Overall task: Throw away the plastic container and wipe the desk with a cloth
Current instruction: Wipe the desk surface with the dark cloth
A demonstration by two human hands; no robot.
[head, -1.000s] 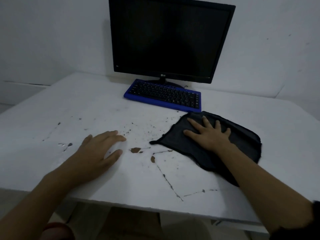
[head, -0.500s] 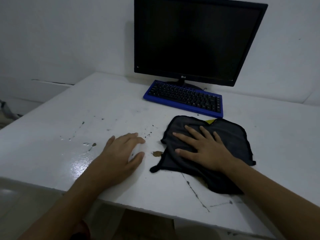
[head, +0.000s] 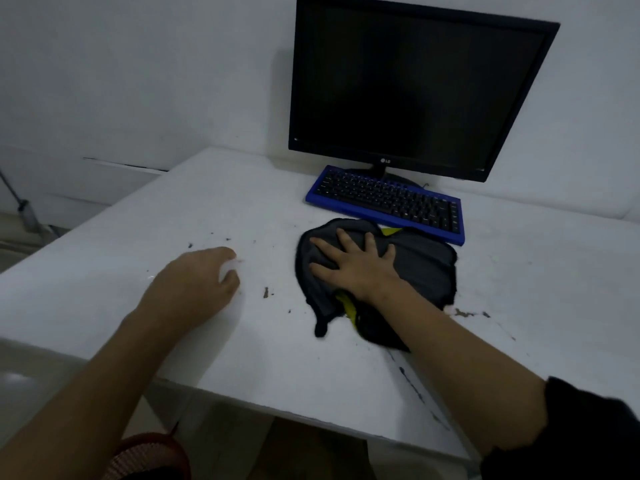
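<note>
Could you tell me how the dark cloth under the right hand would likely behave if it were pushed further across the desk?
The dark cloth is already bunched and folded under the right hand, so it is probably floppy and would crumple rather than slide flat. It looks thin, so likely light.

The cloth [head: 415, 268], spread nearly flat a second ago, is now bunched under the right hand [head: 356, 268], with yellow shown at its edges. It is carried leftward over the brown spots on the desk [head: 242, 358]; fewer marks are seen, though blur makes that uncertain. The left hand [head: 197, 285] is curled more.
</note>
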